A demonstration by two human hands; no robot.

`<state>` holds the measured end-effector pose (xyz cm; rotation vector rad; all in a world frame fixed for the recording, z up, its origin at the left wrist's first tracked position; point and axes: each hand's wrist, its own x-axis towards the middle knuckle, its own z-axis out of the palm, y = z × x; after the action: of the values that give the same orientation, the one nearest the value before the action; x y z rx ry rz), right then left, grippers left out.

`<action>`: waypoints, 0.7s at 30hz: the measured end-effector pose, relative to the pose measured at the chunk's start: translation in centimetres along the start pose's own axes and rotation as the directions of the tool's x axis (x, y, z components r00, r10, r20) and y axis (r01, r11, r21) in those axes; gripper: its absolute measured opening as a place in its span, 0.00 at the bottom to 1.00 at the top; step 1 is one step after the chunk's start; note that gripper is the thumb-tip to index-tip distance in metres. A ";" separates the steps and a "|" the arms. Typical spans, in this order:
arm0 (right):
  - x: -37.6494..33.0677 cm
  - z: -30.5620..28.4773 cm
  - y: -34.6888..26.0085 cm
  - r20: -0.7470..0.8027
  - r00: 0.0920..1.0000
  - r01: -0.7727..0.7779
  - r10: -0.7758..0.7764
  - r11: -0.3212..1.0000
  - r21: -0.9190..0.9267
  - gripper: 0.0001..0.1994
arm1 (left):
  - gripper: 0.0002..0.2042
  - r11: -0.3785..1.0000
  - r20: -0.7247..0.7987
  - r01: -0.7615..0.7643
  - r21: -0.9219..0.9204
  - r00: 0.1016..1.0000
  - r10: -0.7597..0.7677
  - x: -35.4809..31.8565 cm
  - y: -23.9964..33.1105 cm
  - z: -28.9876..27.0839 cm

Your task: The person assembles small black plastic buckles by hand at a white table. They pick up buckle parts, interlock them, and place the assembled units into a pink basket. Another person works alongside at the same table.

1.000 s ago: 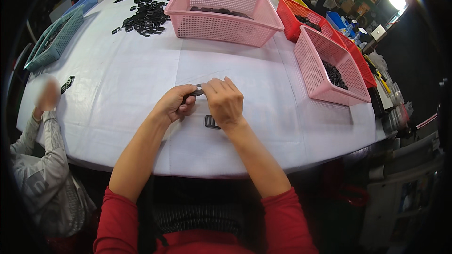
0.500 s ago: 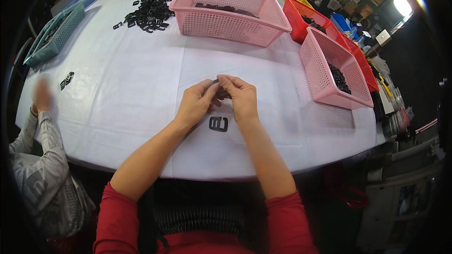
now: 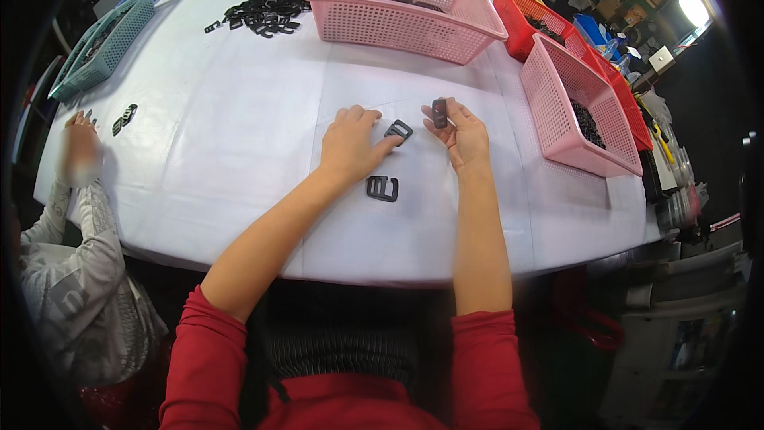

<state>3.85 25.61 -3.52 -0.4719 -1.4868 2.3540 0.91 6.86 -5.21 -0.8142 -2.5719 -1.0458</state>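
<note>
- Two forearms in red sleeves are seen coming up from the lower edge onto a white table (image 3: 239, 151).
- A black buckle (image 3: 382, 188) is laid flat on the table nearest the person, just below the left hand and touched by neither hand.
- The left hand (image 3: 350, 146) is held palm down on the table with fingers loosely curled; a second black buckle, the frame (image 3: 399, 130), is pinched or touched at its fingertips, and how firm the hold is cannot be told.
- The right hand (image 3: 461, 134) is raised slightly, fingers partly closed, and a small dark clip (image 3: 439, 112) is gripped upright between thumb and fingers.
- The frame and the clip are kept near each other but apart, between the two hands.
- At the left edge another person in a grey sleeve (image 3: 76, 255) is seated, with a hand (image 3: 79, 143) by two small black parts (image 3: 124, 118).
- To the right a pink basket (image 3: 585, 107) holding dark parts is set, with a red basket (image 3: 549, 28) beyond it.
- Farther off, a large pink basket (image 3: 402, 0) is placed across the middle of the table.
- At the far left a heap of black parts (image 3: 263, 4) is spread, and a teal basket (image 3: 103, 44) is stood at the table's edge.
</note>
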 end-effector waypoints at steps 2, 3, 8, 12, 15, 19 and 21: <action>0.3 -0.5 0.1 0.045 0.998 -0.037 0.035 0.998 0.052 0.10 | 0.19 0.993 0.005 0.038 0.114 0.999 -0.039 0.7 1.5 0.8; 0.5 -1.0 0.5 0.066 0.996 -0.056 0.051 0.996 0.068 0.09 | 0.15 0.996 -0.045 0.019 0.086 0.999 -0.015 0.7 1.8 1.5; -0.5 -0.2 -0.5 0.077 0.985 -0.150 0.155 0.987 -0.065 0.13 | 0.08 0.961 0.093 0.062 -0.269 0.995 -0.038 1.0 2.2 1.8; -1.2 0.8 -0.7 0.057 0.997 -0.025 0.058 0.886 -0.463 0.16 | 0.08 0.725 0.374 0.378 -0.576 0.910 -0.177 1.5 1.8 0.3; -1.8 1.3 -0.3 0.163 0.986 0.048 0.039 0.866 -0.498 0.15 | 0.09 0.598 0.470 0.473 -0.647 0.865 -0.175 1.9 1.4 -1.0; -2.1 2.0 -0.4 0.185 0.982 0.066 0.024 0.881 -0.469 0.12 | 0.08 0.491 0.552 0.581 -0.650 0.804 -0.220 2.4 1.3 -2.0; -2.3 2.3 -0.4 0.187 0.980 0.017 0.063 0.918 -0.397 0.11 | 0.08 0.473 0.531 0.534 -0.701 0.833 -0.153 2.5 0.5 -1.6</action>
<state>4.96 22.89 -1.94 -0.3569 -2.0797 2.1634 -0.86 7.04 -2.75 -0.7040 -2.5106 -2.6389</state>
